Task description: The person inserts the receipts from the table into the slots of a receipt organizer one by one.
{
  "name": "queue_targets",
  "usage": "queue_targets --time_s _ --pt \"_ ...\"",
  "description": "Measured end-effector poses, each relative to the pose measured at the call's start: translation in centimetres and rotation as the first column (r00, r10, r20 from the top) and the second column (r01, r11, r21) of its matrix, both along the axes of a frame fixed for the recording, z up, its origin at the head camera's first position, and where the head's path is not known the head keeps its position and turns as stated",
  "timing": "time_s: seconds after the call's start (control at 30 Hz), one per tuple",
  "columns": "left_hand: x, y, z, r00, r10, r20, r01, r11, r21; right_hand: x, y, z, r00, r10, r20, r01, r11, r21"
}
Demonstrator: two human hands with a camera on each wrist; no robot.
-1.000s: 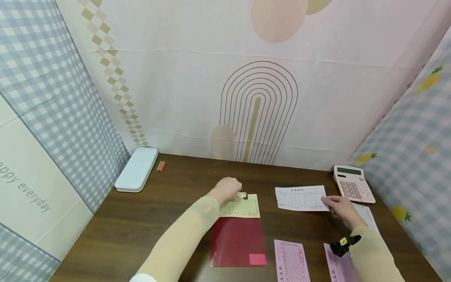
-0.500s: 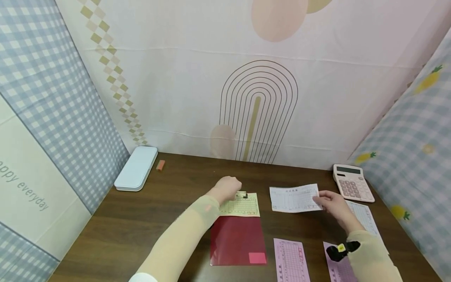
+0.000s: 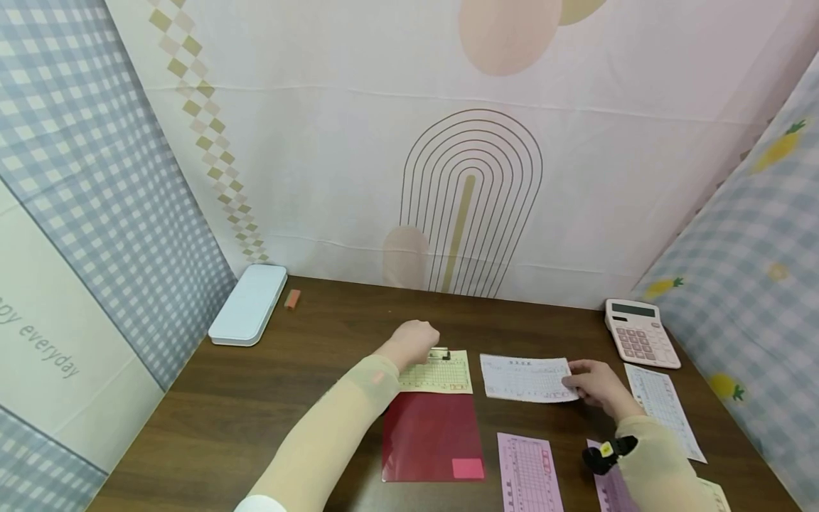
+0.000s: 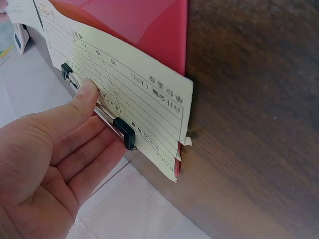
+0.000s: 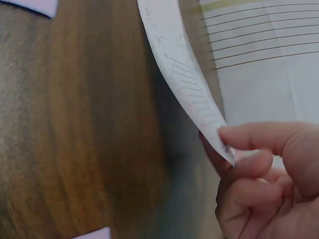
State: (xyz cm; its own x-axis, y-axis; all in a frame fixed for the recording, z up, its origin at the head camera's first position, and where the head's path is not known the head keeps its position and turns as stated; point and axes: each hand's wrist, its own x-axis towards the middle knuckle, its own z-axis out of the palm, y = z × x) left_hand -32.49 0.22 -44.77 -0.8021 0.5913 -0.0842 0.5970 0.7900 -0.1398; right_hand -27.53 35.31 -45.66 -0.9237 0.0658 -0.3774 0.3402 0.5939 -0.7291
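Note:
My left hand (image 3: 411, 343) grips the metal clip (image 4: 107, 117) at the top of a red clipboard (image 3: 430, 434); the thumb lies on the clip and the fingers curl behind the board. A pale yellow printed form (image 4: 134, 74) lies over the upper part of the board, under the clip. To the right, my right hand (image 3: 598, 386) pinches the right edge of a white printed form (image 3: 525, 378) between thumb and fingers. In the right wrist view this form (image 5: 187, 79) is seen nearly edge-on, held above the dark tabletop.
Two pink forms (image 3: 530, 469) lie near the front, one partly under the right forearm. Another white form (image 3: 662, 409) lies at right, below a calculator (image 3: 640, 334). A yellowish sheet (image 3: 715, 492) shows beside the sleeve. At back left are a pale blue case (image 3: 248, 306) and an orange-brown block (image 3: 292, 299).
My right hand has carried the white form leftward and slightly toward me, closer to the clipboard. The white form at right is now more uncovered. My left hand has stayed at the clip.

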Motion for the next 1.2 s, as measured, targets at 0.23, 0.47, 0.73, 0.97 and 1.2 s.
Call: queue_targets --time_s 0.23,0.47,0.73,0.97,1.2 --pt "-0.5 0.1 -0.3 1.0 -0.007 0.014 0.007 1.0 0.005 0.2 -0.6 -0.2 0.997 -0.054 0.055 0.06 0.994 -0.096" --pt "-0.4 0.1 0.0 0.999 0.011 0.032 -0.011 1.0 0.007 -0.1 -0.6 -0.4 0.999 -0.031 -0.029 0.034 0.996 0.081" --pt "-0.1 -0.1 0.0 1.0 0.008 0.008 -0.008 1.0 0.008 0.2 0.0 -0.2 0.995 0.03 -0.096 -0.01 0.978 0.207" --pt "-0.1 -0.1 0.0 1.0 0.004 -0.004 -0.004 1.0 0.007 0.9 0.4 0.1 0.991 -0.001 -0.131 0.013 0.996 0.094" --pt "-0.2 -0.1 -0.1 1.0 -0.003 -0.01 0.003 1.0 0.007 1.5 0.5 0.8 0.991 -0.037 -0.132 0.042 0.998 0.038"
